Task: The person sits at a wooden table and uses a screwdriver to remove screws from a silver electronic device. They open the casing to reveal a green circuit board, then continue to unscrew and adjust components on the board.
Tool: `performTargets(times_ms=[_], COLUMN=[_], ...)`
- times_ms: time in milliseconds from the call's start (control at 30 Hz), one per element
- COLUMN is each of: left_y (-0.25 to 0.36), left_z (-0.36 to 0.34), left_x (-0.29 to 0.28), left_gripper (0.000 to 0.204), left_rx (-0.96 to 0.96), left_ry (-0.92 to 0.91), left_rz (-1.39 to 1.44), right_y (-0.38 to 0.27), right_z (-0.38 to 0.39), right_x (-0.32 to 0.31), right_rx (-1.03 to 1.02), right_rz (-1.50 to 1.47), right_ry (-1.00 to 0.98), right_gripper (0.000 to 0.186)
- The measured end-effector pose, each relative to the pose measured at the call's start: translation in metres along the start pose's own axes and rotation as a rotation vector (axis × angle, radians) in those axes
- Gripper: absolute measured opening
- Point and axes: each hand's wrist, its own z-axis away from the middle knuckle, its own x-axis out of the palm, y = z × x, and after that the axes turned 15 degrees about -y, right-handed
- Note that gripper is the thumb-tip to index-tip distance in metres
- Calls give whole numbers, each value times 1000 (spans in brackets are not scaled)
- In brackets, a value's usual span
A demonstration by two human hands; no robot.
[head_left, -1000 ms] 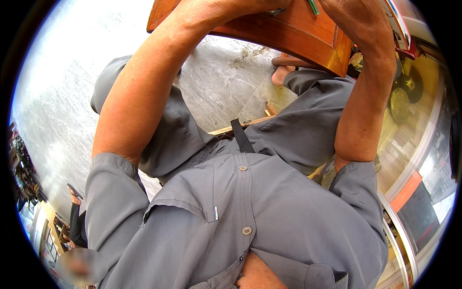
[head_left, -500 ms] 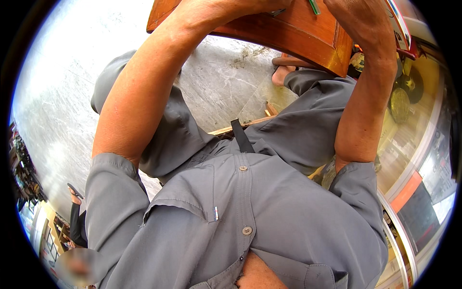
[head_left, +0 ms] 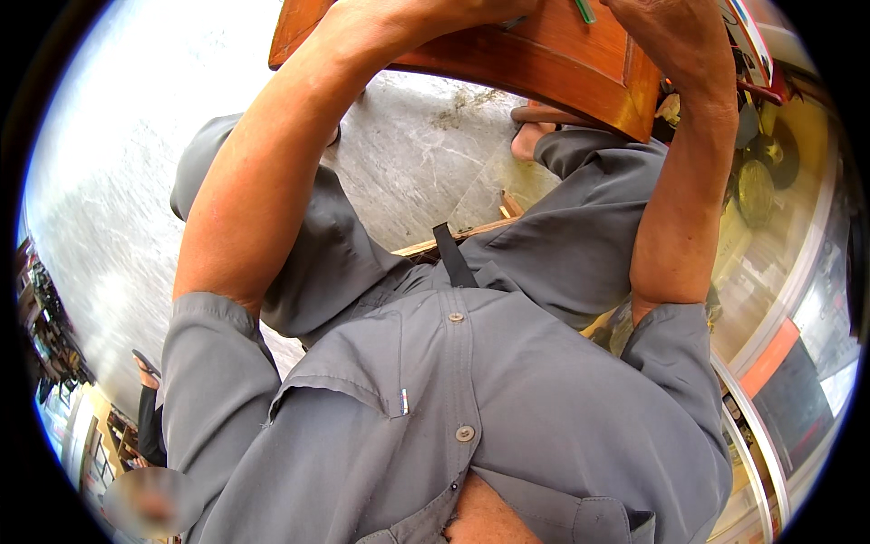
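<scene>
My left hand (head_left: 467,11) reaches in over the top of a reddish-brown wooden table (head_left: 544,68), cut off by the upper edge of the picture. Beside its underside a small dark metallic piece (head_left: 514,22) shows, too little to name. My right hand (head_left: 666,27) is above the table's right part, its fingers also out of the picture. Between the two hands, the end of a thin green strip or stick (head_left: 585,11) shows over the wood; whether a hand holds it cannot be seen.
My knees are below the table edge, over a grey marbled floor (head_left: 408,145). A glass display case (head_left: 761,272) with round brass-coloured discs (head_left: 755,195) stands close on the right. At far left are shelves of goods (head_left: 54,326) and another person's leg (head_left: 149,408).
The table and both hands sit slightly higher and further left in the picture. The green piece has shifted a little with them.
</scene>
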Motion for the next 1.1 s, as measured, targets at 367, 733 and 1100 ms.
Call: performTargets(times_ms=[367,733,1100], left_y=[5,-1,1], left_z=[-4,1,-1], left_x=[-6,-2,-2], left_gripper=[12,11,11], left_rx=[-81,15,10], left_ry=[-95,-36,-48], left_rz=[-6,-90,-142], right_y=[1,22,9], right_z=[3,-5,3], right_x=[4,13,5], right_rx=[-122,-170,-28], right_rz=[141,100,8], right_ry=[29,177,43], right_gripper=[20,24,15])
